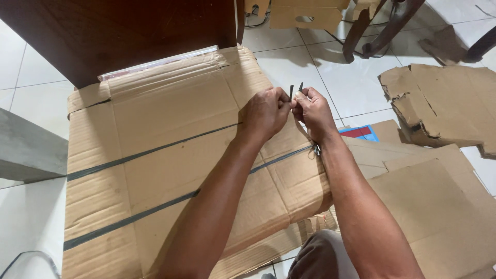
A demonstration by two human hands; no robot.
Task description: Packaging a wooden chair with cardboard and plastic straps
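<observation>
Fingers of left hand (264, 114) and right hand (313, 112) pressed together, pinching dark strap ends (295, 90); ends stick up toward 12 o'clock. Strap (155, 150): thin, dark, flat, long axis running 8 to 2 o'clock across flattened cardboard bundle (170, 170) on tiled floor (31, 227). Torn cardboard pieces (444, 103) at 3 o'clock; small blue-red flat package (361, 132) just beside right wrist.
</observation>
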